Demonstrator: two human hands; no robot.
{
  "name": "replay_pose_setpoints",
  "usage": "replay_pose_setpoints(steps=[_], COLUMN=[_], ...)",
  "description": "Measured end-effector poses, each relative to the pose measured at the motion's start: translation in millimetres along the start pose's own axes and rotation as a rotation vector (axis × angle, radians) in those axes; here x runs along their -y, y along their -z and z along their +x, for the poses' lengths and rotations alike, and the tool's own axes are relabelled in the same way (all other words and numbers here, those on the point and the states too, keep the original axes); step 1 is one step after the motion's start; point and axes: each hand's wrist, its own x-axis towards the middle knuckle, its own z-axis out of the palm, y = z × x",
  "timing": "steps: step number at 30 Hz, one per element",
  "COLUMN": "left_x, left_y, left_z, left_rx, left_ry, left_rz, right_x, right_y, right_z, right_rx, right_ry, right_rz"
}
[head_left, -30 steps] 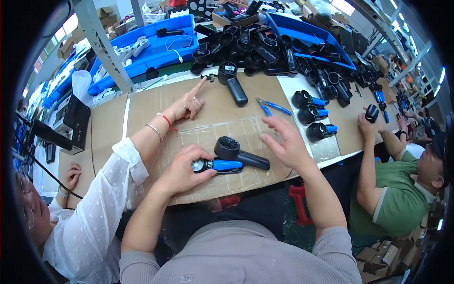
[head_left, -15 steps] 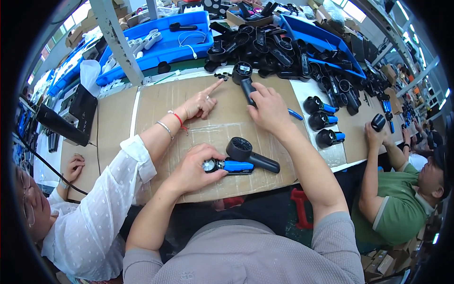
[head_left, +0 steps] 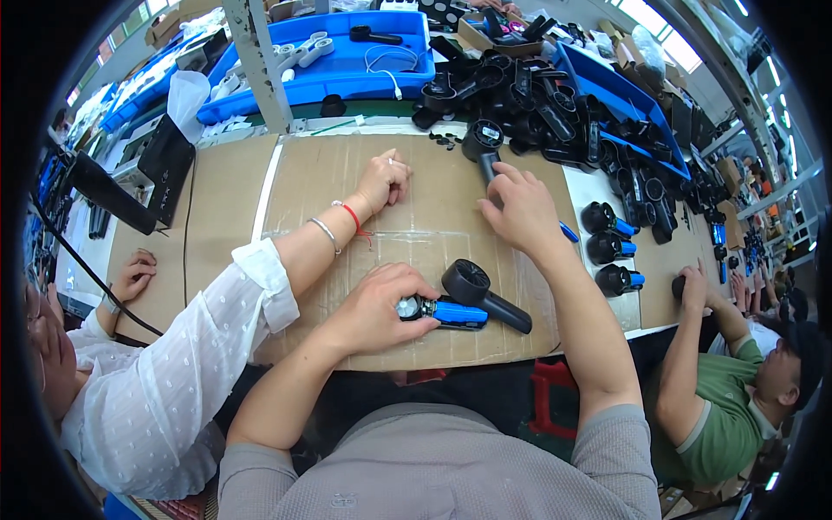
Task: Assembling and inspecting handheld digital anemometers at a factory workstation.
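My left hand (head_left: 381, 308) is closed around the round end of an opened handheld fan body (head_left: 459, 313) with a blue battery, lying on the cardboard. Against it rests a black handheld fan (head_left: 468, 284), its handle slanting to the lower right. Farther off, my right hand (head_left: 524, 208) has its thumb and fingers about the handle of a second black handheld fan (head_left: 482, 139); the handle's lower end is partly covered. A blue pen-like tool (head_left: 568, 232) shows beside my right wrist. At the left, another person's hand (head_left: 384, 180) rests with curled fingers on the cardboard.
Three black fan units with blue batteries (head_left: 611, 249) line up at right. Black fan casings (head_left: 537, 104) pile up behind, near blue trays (head_left: 355, 82). Small black bits (head_left: 445, 139) lie by the pile. A metal post (head_left: 258, 65) stands at back left; a co-worker (head_left: 728, 390) sits right.
The view has shifted, so the table appears farther right. The other person's pointing finger has curled and that hand has drawn back from the small black bits. The co-worker at right has lowered a hand.
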Motion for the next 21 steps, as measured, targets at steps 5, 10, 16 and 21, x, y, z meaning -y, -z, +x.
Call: replay_pose_setpoints(steps=[5,10,16,21], left_x=[2.4,0.4,2.6,-2.3], left_y=[4.8,2.6,4.3,3.8], left_z=[1.7,-1.8,3.3,3.0], left_rx=[-0.007,0.018,0.038,0.066], left_ry=[0.020,0.077,0.053,0.058], left_rz=[-0.002,-0.002,0.034,0.065], right_x=[20.9,37.5,37.4,22.1], right_y=[27.4,61.6,61.5,49.3], right_z=[-37.8,-115.7,-152.0,-166.0], right_rx=[-0.060,0.139,0.230,0.232], right_ry=[-0.044,-0.164,-0.214,-0.145], right_rz=[0.419,0.590,0.483,0.406])
